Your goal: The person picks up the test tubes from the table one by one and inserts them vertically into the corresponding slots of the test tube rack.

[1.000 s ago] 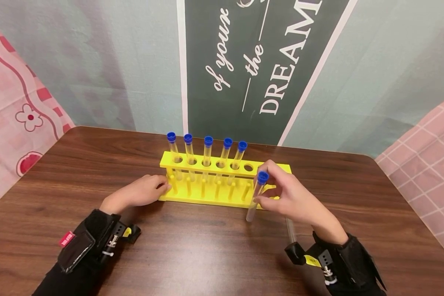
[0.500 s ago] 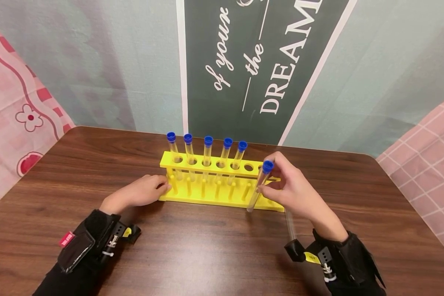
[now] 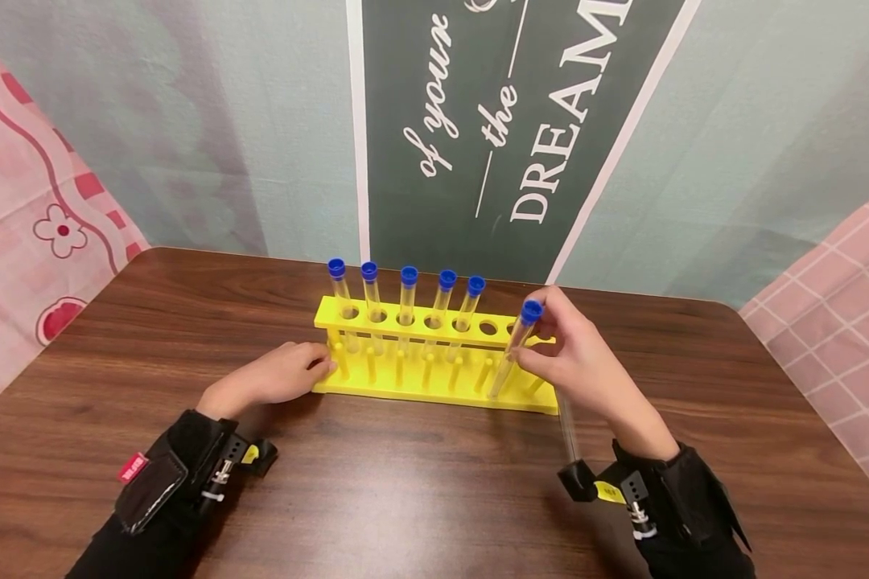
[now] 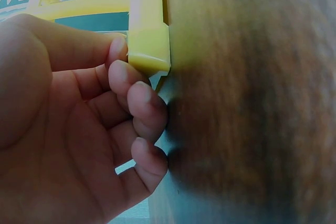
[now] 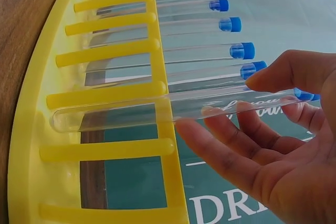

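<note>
A yellow test tube rack (image 3: 405, 384) stands on the table, with several clear, blue-capped test tubes (image 3: 406, 301) in its holes toward the left. My left hand (image 3: 278, 374) holds the rack's left end, thumb and fingertips at the base corner (image 4: 149, 51) in the left wrist view. Between thumb and fingers, my right hand (image 3: 582, 370) pinches another blue-capped test tube (image 3: 505, 373). That tube leans in front of the rack's right part, its cap up and to the right. In the right wrist view its rounded bottom (image 5: 65, 120) overlaps the base between two pegs.
The brown wooden table (image 3: 376, 482) extends around the rack. Behind it hangs a grey-green cloth with a dark lettered panel (image 3: 478, 161). Pink patterned cloths hang at left and right. A camera mount (image 3: 578, 481) projects from the right wrist over the table.
My right hand has moved the pinched test tube up and away from me, bringing its bottom from in front of the rack to over the base. The left hand and rack have stayed put.
</note>
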